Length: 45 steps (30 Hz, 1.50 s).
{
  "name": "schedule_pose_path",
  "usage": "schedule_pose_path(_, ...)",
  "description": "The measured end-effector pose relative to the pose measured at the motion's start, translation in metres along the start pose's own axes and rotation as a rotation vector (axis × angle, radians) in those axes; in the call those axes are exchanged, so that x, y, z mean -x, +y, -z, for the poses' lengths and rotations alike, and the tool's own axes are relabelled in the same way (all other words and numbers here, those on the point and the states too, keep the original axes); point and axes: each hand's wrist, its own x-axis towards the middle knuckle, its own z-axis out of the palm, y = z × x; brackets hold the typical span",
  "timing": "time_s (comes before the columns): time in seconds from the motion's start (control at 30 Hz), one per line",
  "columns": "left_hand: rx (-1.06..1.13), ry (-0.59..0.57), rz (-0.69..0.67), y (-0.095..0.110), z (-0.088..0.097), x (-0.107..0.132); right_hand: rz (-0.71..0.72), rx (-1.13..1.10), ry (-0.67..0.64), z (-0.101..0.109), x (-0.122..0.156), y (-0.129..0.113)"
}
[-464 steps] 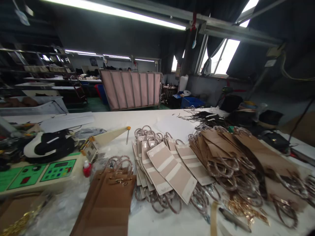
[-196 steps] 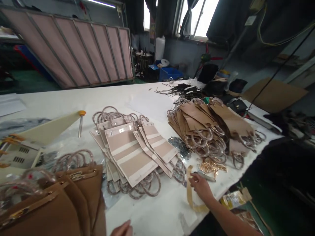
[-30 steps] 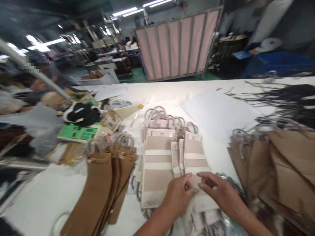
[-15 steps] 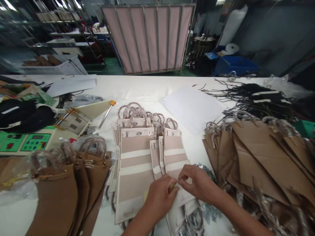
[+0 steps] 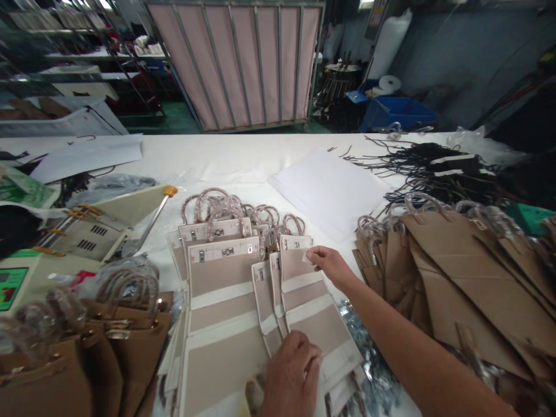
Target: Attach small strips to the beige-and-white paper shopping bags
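Here the right hand (image 5: 329, 263) pinches the top edge of a beige bag panel (image 5: 310, 307); the left hand (image 5: 290, 376) grasps its bottom, so lifting it off the pile likely needs both grips.

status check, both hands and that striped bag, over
Right hand pinching top edge of narrow striped bag. Left hand pressing its lower end. Bag lies flat atop the beige stack. Brown bags close on the right, not touching.

The right hand (image 5: 328, 263) has moved up the beige bag (image 5: 310, 301).
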Motion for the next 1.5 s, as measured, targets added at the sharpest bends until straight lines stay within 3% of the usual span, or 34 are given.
schedule_pose_path(0.17,-0.024,-0.06,0.065,-0.034,-0.012,-0.005,0.045,-0.025,0.031,-0.012,-0.066,0.012)
schedule_pose_path(0.33,-0.073,-0.066,0.038,-0.055,-0.024,-0.006,0.071,-0.027,0.076,-0.026,-0.084,0.037)
schedule_pose_path(0.57,-0.044,-0.122,0.117,-0.046,-0.016,-0.012,0.024,-0.048,0.399,-0.027,-0.079,0.041)
schedule_pose_path(0.77,0.022,-0.175,0.218,-0.035,-0.007,-0.013,-0.023,-0.197,0.262,-0.04,-0.07,0.033)
schedule_pose_path(0.87,0.103,-0.165,0.303,-0.026,-0.002,-0.011,-0.044,-0.268,0.305,-0.035,-0.071,0.024)
schedule_pose_path(0.93,0.224,-0.124,0.334,-0.021,0.001,-0.008,-0.04,-0.303,0.345,-0.027,-0.058,0.016)
schedule_pose_path(1.03,0.391,-0.036,0.38,-0.014,0.004,-0.004,-0.029,-0.321,0.304,-0.017,-0.008,0.003)
schedule_pose_path(1.17,0.441,-0.02,0.425,-0.005,0.009,0.003,0.003,-0.184,-0.075,-0.011,0.089,-0.011)
schedule_pose_path(1.27,0.386,-0.017,0.29,0.005,0.014,0.008,0.098,0.044,-0.262,-0.01,0.143,-0.023)
schedule_pose_path(1.37,0.309,-0.024,0.177,0.016,0.02,0.013,0.235,0.345,-0.322,-0.006,0.166,-0.036)
schedule_pose_path(1.5,0.158,-0.001,0.165,0.026,0.026,0.017,0.361,0.739,-0.352,-0.003,0.168,-0.053)
